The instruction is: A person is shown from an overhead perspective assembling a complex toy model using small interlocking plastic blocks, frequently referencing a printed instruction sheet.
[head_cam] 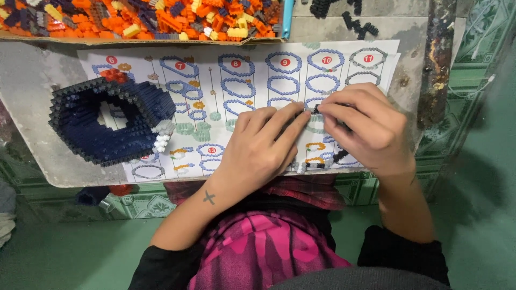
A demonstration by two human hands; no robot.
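both hands meet over the instruction sheet (242, 75) on the tabletop (32, 86): left hand (263, 147) and right hand (365, 126) pinch a small dark brick piece (313, 109) between fingertips. best pressed squarely, checking the diagram. dark blue brick ring (107, 121) sits left.

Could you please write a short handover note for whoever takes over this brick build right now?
Left hand: fingertips pinching small pieces together with the right hand, over the instruction sheet.
Right hand: gripping a small dark brick piece at its fingertips, pressed against the left hand's.
Things: the dark blue hexagonal ring stands on the sheet at the left, with white bricks at its lower right edge. Loose orange, yellow and dark bricks fill the tray at the top.
Done: the blue ring is largely built up.
Left: the small piece in the fingers is not yet joined to the ring.
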